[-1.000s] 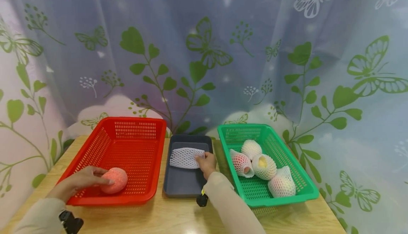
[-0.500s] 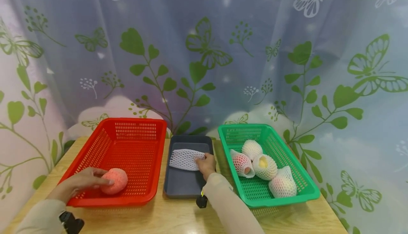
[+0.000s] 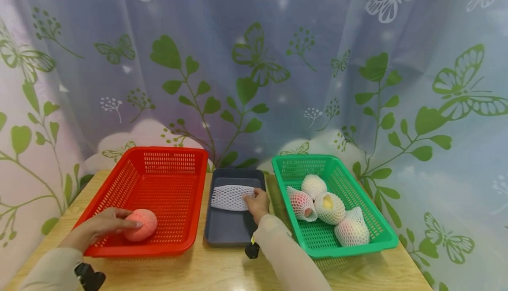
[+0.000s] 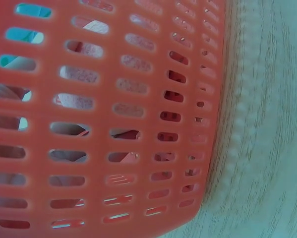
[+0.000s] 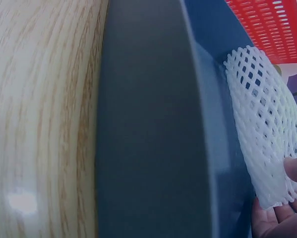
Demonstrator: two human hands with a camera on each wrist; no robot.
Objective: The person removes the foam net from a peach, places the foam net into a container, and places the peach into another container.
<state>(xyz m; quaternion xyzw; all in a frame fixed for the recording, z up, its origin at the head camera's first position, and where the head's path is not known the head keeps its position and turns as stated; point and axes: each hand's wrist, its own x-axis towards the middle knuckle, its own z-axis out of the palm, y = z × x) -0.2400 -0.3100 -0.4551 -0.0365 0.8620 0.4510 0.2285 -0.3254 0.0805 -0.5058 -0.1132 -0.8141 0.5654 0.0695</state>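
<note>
The pink fruit [image 3: 147, 226] is at about six o'clock in the red basket [image 3: 163, 188]. The left hand [image 3: 104, 225] holds it from nine o'clock, thumb on the near side, fingers round the far side. The net [image 3: 228, 197] lies across the grey tray [image 3: 230, 233], and the right hand [image 3: 259, 205] pinches its three o'clock end, thumb above, fingers below.

The net looks very light, soft and springy, easily flattened and perhaps prone to tearing at its strands; a gentle pinch at one end, as now, seems right. The fruit looks fairly light and probably grippy on its speckled skin; it would likely roll if poked, so a hold across its widest part suits it.

The left wrist view is mostly basket wall, with hand and fruit only in scraps through the slots. The right wrist view cuts the right hand off at three to five o'clock. Whether the fruit touches the basket floor, I cannot tell.
</note>
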